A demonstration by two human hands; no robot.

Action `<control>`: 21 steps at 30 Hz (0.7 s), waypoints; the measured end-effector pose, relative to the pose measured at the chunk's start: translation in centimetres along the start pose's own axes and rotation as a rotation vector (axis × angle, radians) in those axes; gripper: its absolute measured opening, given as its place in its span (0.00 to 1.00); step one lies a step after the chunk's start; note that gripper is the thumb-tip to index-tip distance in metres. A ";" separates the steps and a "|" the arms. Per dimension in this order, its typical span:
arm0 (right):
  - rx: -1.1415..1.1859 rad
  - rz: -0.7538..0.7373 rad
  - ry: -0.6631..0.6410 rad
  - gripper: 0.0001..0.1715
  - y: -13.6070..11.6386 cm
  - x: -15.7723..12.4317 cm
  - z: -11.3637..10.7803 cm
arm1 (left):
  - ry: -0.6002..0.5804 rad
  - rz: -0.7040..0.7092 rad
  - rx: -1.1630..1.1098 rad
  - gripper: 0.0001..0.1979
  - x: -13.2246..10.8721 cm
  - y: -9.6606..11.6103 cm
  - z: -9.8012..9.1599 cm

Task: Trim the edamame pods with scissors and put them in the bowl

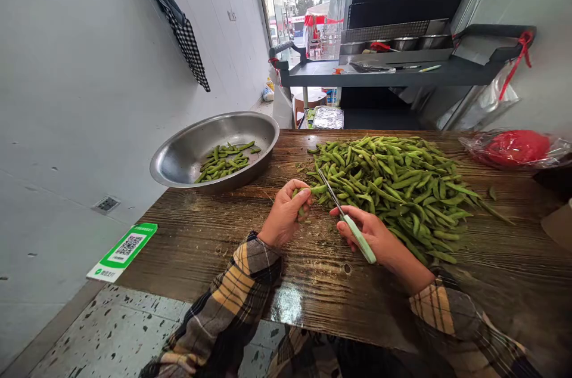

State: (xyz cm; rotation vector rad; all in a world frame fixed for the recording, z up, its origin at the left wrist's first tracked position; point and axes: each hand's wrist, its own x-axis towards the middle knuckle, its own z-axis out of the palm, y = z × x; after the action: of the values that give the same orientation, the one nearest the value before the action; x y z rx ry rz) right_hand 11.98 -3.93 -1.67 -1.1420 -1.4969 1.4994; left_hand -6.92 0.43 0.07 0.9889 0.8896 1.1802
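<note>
My left hand is closed around green pods, and the end of one pod sticks out toward the blades. Scissors with pale green handles are in my right hand, their metal blades pointing up and left beside that pod. Just beyond both hands lies a large heap of green pods on the dark wooden table. A wide steel bowl at the table's back left holds a small pile of pods.
A green QR code card lies at the table's left edge. Red stuff in clear plastic sits at the right. Behind the table stands a grey cart with metal containers. A wall rises along the left.
</note>
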 end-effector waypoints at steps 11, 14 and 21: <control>-0.069 -0.028 -0.010 0.28 0.4 0.0 0.1 | 0.027 0.054 0.001 0.13 0.4 -0.2 -0.2; -0.077 -0.021 -0.003 0.27 0.4 0.0 0.3 | 0.044 0.078 0.025 0.13 0.5 -0.3 -0.4; -0.008 -0.008 -0.057 0.25 0.9 0.0 0.8 | 0.046 0.129 0.063 0.12 0.8 -0.8 -0.8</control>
State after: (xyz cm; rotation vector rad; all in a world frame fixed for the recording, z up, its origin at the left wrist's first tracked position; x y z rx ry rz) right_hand 11.29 -4.25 -2.62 -1.1051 -1.5455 1.5339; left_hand -7.31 1.24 -1.04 1.0873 0.9147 1.2946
